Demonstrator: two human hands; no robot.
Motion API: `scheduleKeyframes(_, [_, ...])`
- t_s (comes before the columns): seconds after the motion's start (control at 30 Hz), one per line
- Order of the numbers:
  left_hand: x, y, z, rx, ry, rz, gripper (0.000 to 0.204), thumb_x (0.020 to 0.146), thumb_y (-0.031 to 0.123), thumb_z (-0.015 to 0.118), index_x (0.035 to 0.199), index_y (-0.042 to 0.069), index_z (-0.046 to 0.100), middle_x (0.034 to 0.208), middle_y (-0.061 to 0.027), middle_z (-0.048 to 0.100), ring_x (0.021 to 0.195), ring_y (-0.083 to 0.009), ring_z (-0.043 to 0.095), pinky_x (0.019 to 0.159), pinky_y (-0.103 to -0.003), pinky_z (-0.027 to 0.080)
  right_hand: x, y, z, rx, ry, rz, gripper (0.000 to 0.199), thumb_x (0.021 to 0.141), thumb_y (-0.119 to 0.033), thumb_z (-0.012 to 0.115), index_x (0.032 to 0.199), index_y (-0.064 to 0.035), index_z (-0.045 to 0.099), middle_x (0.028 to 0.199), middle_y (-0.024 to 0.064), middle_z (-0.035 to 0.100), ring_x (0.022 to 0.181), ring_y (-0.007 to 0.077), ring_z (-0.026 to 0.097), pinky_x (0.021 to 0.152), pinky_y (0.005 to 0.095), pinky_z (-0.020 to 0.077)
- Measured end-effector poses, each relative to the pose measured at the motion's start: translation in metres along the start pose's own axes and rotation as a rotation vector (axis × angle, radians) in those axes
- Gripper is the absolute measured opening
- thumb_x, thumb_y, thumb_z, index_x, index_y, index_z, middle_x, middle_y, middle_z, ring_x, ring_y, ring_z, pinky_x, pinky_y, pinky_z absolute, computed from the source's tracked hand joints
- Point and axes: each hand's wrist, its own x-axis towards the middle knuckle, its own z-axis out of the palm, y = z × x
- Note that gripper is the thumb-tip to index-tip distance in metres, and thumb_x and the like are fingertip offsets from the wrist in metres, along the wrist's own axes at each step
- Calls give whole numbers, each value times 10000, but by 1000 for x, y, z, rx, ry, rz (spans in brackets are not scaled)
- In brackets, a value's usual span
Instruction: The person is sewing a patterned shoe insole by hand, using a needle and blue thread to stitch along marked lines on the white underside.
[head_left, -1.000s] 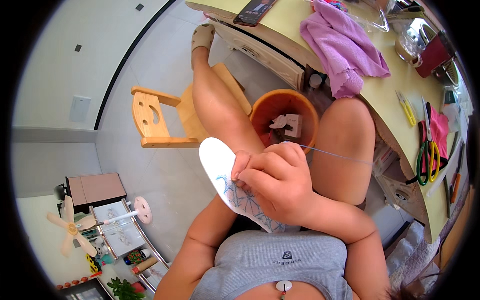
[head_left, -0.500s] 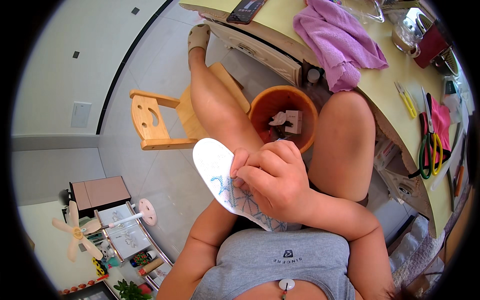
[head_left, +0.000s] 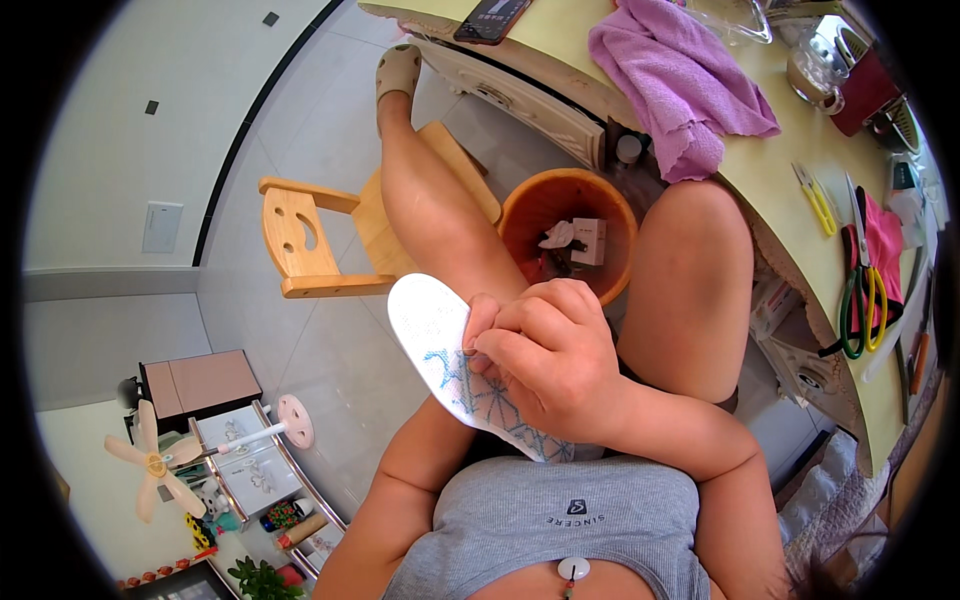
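Note:
A white insole (head_left: 422, 312) with blue cross-stitch lines lies tilted over my lap, its rounded end toward the upper left. My left hand (head_left: 480, 318) grips it from beneath and along its edge; most of that hand is hidden behind the insole and my other hand. Over the stitched part, my right hand (head_left: 558, 348) is closed, thumb and forefinger pinched together at the insole's surface. What the pinch holds, if anything, is too small to make out.
A brown bin (head_left: 515, 215) with scraps stands between my knees, beside a small wooden chair (head_left: 300, 245). On the yellowish table (head_left: 790, 210) at right lie a purple towel (head_left: 680, 85), yellow-handled snips (head_left: 815, 200), scissors (head_left: 872, 300) and a phone (head_left: 490, 18). A fan (head_left: 155, 465) stands lower left.
The insole's rounded end has shifted very slightly up and right. Both hands keep nearly the same pose.

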Motion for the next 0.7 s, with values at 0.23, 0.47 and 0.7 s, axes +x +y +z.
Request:
scheduleKeyframes(0.23, [-1, 0, 1, 15, 23, 24, 195, 937, 208, 523, 767, 113, 542, 668, -10, 497, 577, -118, 429, 533, -235, 345, 0, 1, 0, -1, 5, 14, 162, 620, -53, 636, 775, -73, 593, 868, 3, 577, 778, 213, 518, 754, 345, 389])
scheduleKeyframes(0.47, [-5, 1, 4, 65, 71, 80, 183, 943, 176, 515, 773, 110, 538, 664, -12, 499, 575, -116, 431, 533, -234, 354, -2, 5, 1, -6, 19, 17, 188, 605, -51, 663, 785, -76, 613, 850, 3, 582, 778, 213, 531, 731, 347, 401])
scheduleKeyframes(0.7, [6, 18, 40, 286, 288, -23, 68, 904, 126, 580, 885, 61, 586, 731, -45, 578, 646, -136, 536, 604, -246, 450, -1, 20, -7, 167, -7, 130, 143, 694, -8, 657, 824, -58, 626, 833, 50, 588, 770, 239, 533, 706, 357, 417])
